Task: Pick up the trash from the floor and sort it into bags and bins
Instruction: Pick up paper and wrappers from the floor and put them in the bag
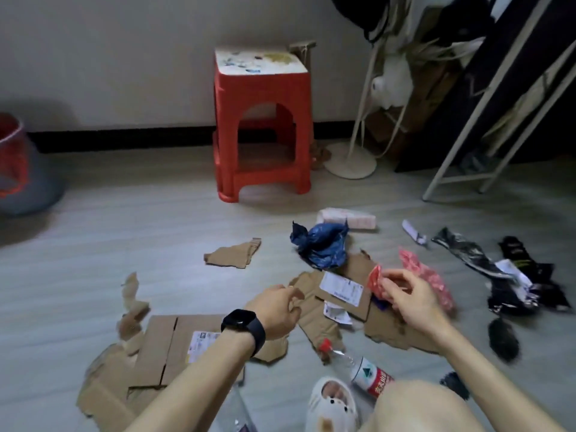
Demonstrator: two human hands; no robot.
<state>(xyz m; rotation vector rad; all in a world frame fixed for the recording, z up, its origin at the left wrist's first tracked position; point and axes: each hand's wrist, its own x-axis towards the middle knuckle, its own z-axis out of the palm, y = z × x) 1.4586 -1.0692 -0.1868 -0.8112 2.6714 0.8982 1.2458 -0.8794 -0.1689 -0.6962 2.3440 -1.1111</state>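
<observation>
My right hand [411, 297] pinches a red-and-pink patterned plastic bag [427, 277] just above torn cardboard [336, 307] that carries white labels. My left hand [277, 307], with a black watch on its wrist, hovers over the cardboard with fingers loosely curled and nothing in them. A crumpled blue plastic bag [324, 244] lies behind the cardboard. A clear water bottle [358, 369] with a red cap and red label lies near my foot. Flattened cardboard [156, 353] spreads at the lower left, and a smaller torn piece [233, 254] lies farther out.
A red plastic stool [261, 120] stands by the wall. A bin with a red bag liner [12, 160] is at the far left. Black wrappers [514, 275] and a pink-white packet [346, 218] litter the right. A fan base [350, 165] and a white frame [467, 135] crowd the right back.
</observation>
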